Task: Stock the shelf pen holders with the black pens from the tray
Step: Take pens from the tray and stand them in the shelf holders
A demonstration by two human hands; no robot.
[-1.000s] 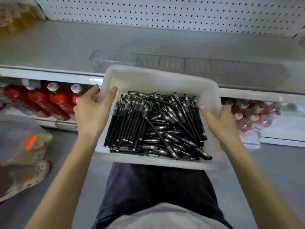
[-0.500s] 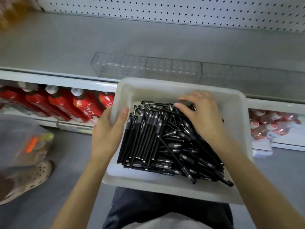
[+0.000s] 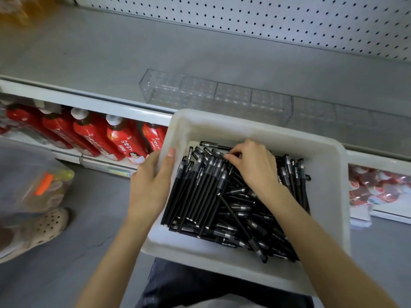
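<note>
A white tray (image 3: 251, 127) rests on my lap, heaped with black pens (image 3: 206, 196). My left hand (image 3: 153, 181) grips the tray's left wall, thumb over the rim. Inside the tray, my right hand (image 3: 253, 165) lies on the pile near the far side, its fingertips curled onto the upper ends of a few pens. Clear plastic pen holders (image 3: 213, 95) stand in a row along the front of the grey shelf (image 3: 111, 52), just beyond the tray, with nothing in them.
Red bottles (image 3: 93, 134) line the lower shelf at left; red-and-white packs (image 3: 378, 187) sit there at right. A white pegboard (image 3: 266, 18) backs the shelf. On the floor at left are a clear bag (image 3: 33, 181) and a beige clog (image 3: 37, 230).
My right hand left the tray's right wall and moved into the tray onto the pens, then slid left. The tray shifted right and closer in view.
</note>
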